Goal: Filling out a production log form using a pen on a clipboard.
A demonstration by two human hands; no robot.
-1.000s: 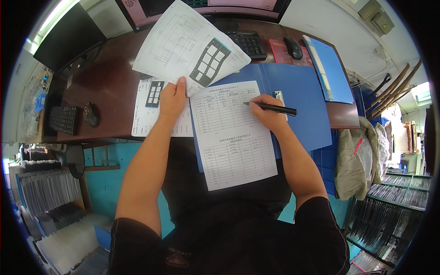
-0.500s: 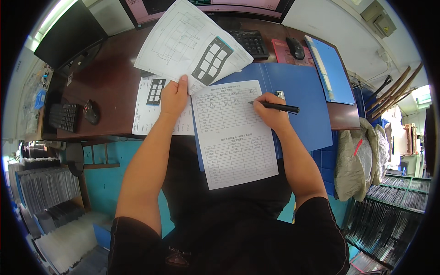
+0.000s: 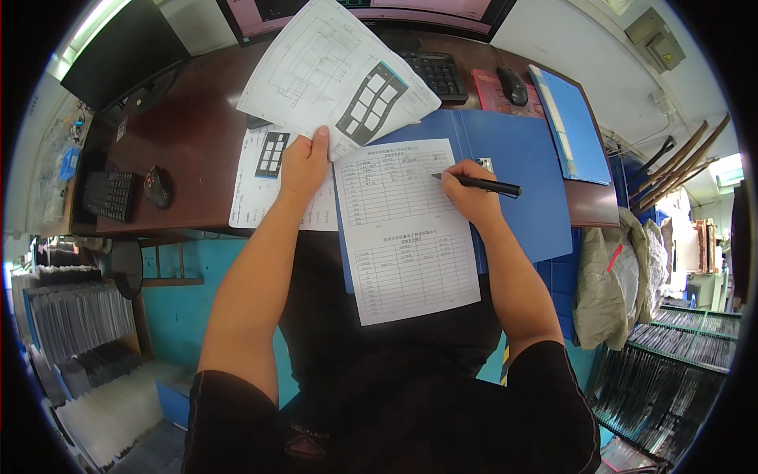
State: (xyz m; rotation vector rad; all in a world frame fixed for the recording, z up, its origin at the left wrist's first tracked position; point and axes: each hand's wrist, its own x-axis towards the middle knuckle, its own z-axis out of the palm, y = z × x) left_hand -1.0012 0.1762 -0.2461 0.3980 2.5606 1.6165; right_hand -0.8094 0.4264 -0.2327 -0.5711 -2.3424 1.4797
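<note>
A dark brown wooden desk (image 3: 197, 134) runs across the far part of the scene. At its far left stands a black monitor (image 3: 126, 51), with a bright strip of light (image 3: 91, 24) along the wall behind it. A second screen (image 3: 371, 12) sits at the far middle edge, a black keyboard (image 3: 433, 73) just near it. On the left end of the desk lie another keyboard (image 3: 110, 195) and a black mouse (image 3: 158, 187). Below the desk the front panel is teal (image 3: 170, 304). Grey racks of stacked sheets (image 3: 75, 324) fill the near left; similar dark racks (image 3: 671, 355) fill the near right. A grey sack (image 3: 616, 280) slumps on the right, and wooden sticks (image 3: 679, 162) lean against the pale far-right wall (image 3: 584, 39).
</note>
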